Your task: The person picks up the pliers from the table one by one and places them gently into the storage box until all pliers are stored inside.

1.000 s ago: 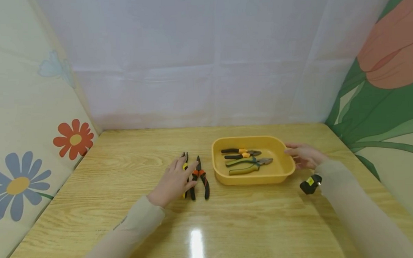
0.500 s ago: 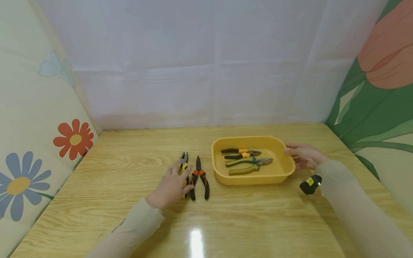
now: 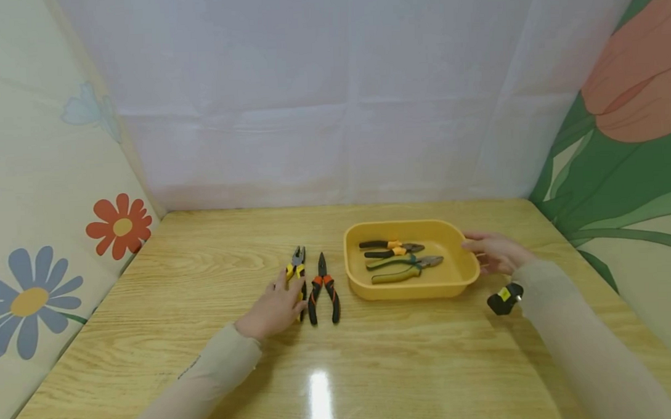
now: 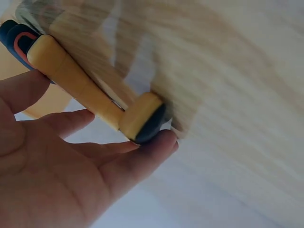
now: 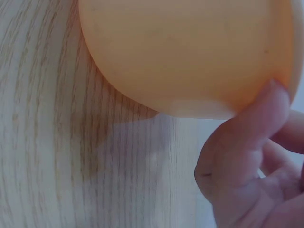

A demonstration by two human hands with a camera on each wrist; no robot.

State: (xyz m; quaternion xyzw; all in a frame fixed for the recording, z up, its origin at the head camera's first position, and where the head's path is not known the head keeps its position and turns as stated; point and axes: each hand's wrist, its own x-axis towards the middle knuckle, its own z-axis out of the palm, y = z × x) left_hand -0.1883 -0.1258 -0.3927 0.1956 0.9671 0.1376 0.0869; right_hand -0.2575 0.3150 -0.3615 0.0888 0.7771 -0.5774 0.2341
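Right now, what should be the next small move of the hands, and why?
I would likely close the left hand gently around the yellow-and-black pliers: its loose fingers lie at their handles, while the right hand touches the yellow tray.

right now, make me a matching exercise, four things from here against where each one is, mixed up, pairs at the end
1. left hand
2. right hand
3. green-handled pliers
4. orange-and-black pliers

A. inside the yellow tray
B. touching the tray's end
C. on the table, between the other table pliers and the tray
D. over the yellow-and-black pliers' handles

Pairs: 1-D, 2-B, 3-A, 4-C
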